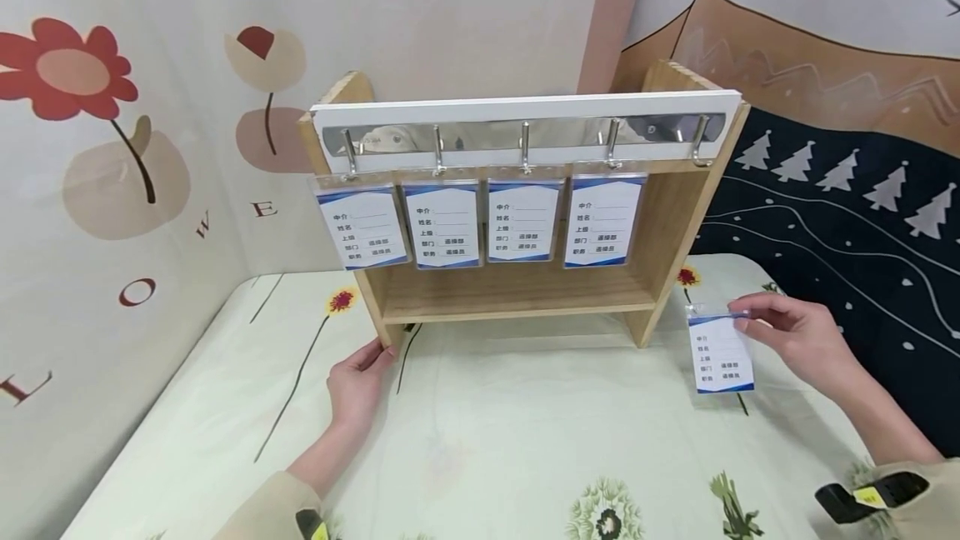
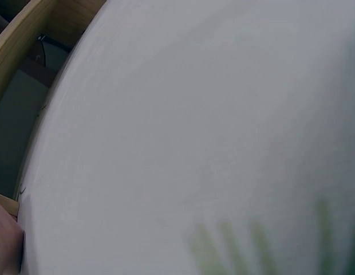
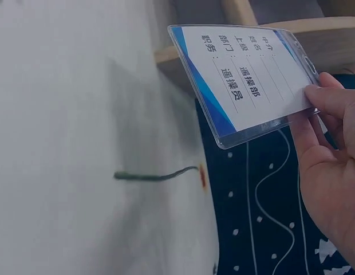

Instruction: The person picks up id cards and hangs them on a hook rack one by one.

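Observation:
My right hand [image 1: 802, 340] pinches a clear-sleeved ID badge [image 1: 722, 352] by its upper right corner, to the right of a wooden rack [image 1: 517, 300]. Up close in the right wrist view, the badge [image 3: 246, 80] shows a white card with blue corners and printed lines, thumb on its front. My left hand [image 1: 356, 386] grips the rack's lower front left corner. Several similar badges [image 1: 523, 219] hang side by side from metal hooks [image 1: 525, 147] on the rack's white front rail. Only bare metal shows on the rightmost hook [image 1: 701, 142].
A pale flowered cloth [image 1: 487, 423] covers the table under the rack. Printed curtains [image 1: 465, 15] stand behind and to the left, with a dark tree-patterned one [image 1: 840, 215] at the right. The rack has a lower shelf [image 1: 517, 282] behind the badges.

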Tool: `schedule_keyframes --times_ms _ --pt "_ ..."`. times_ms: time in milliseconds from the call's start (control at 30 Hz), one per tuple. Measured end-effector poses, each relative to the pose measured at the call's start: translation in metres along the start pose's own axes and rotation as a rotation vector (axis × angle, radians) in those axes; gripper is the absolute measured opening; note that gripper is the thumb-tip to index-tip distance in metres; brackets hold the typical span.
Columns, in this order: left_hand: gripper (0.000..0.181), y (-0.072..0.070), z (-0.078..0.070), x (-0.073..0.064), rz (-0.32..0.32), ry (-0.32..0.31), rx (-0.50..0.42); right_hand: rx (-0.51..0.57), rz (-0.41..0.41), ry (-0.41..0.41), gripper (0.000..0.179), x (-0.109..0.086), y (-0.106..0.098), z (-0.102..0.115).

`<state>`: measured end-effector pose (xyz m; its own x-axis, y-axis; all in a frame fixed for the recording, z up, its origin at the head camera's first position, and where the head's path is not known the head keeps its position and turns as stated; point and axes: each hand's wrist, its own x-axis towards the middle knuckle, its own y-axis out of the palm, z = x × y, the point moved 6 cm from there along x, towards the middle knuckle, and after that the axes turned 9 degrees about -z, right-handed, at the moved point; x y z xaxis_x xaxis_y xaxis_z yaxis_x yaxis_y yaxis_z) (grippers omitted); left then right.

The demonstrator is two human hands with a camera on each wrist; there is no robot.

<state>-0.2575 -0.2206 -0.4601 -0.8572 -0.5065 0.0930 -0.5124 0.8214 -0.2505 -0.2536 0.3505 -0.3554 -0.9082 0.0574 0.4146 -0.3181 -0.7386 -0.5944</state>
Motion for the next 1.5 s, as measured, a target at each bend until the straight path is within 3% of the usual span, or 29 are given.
schedule_keyframes --times_ms 233,500,767,1167,1500 --pt "0.036 0.001 0.0 0.0 -0.002 0.003 -0.007 0.009 -0.046 -0.035 0.016 0.004 -0.002 0.018" --pt "0.036 0.001 -0.001 -0.001 0.004 -0.003 0.007 0.133 -0.086 -0.062 0.021 0.003 -0.002 0.038" --pt "0.035 -0.001 -0.001 -0.001 -0.008 -0.002 0.019 0.231 -0.086 -0.19 0.029 0.012 -0.002 0.066" --pt "0.036 -0.003 0.0 -0.002 -0.005 -0.013 0.027 0.289 -0.115 -0.272 0.029 0.029 -0.007 0.097" --pt "0.036 -0.001 -0.003 -0.002 0.004 -0.006 0.008 0.558 -0.141 -0.333 0.03 0.044 -0.016 0.128"
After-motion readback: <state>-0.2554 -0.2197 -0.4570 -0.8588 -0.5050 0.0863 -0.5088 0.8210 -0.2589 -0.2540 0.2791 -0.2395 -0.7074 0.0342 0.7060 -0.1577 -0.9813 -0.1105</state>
